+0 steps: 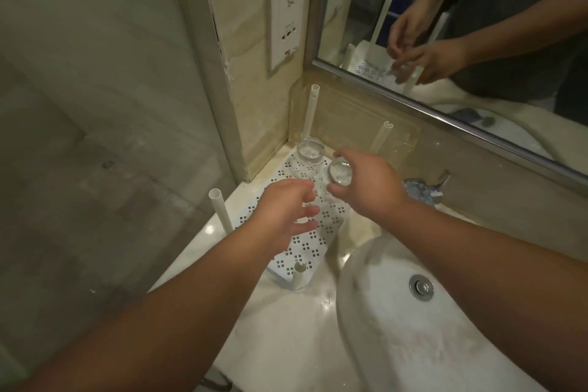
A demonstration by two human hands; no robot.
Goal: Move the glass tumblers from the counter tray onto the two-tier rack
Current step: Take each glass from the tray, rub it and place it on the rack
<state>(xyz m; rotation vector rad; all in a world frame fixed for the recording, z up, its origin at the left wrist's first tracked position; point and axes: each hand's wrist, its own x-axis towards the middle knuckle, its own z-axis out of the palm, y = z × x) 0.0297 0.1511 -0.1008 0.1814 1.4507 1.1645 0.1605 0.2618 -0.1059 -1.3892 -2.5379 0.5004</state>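
Note:
A white perforated rack shelf (313, 243) with several upright white posts stands in the counter corner. One clear glass tumbler (309, 158) sits upside down at the shelf's far end. My right hand (369, 183) grips a second upturned tumbler (339, 172) just right of the first, above the shelf. My left hand (283, 212) hovers over the shelf's middle with fingers loosely spread, holding nothing, its fingertips close to the held tumbler's lower part.
A white basin (375, 321) with a metal drain (421, 287) lies right of the rack, with a chrome tap (428, 188) behind it. A mirror (461, 25) and wall socket plate (286, 9) stand behind; a glass partition (111, 137) is at left.

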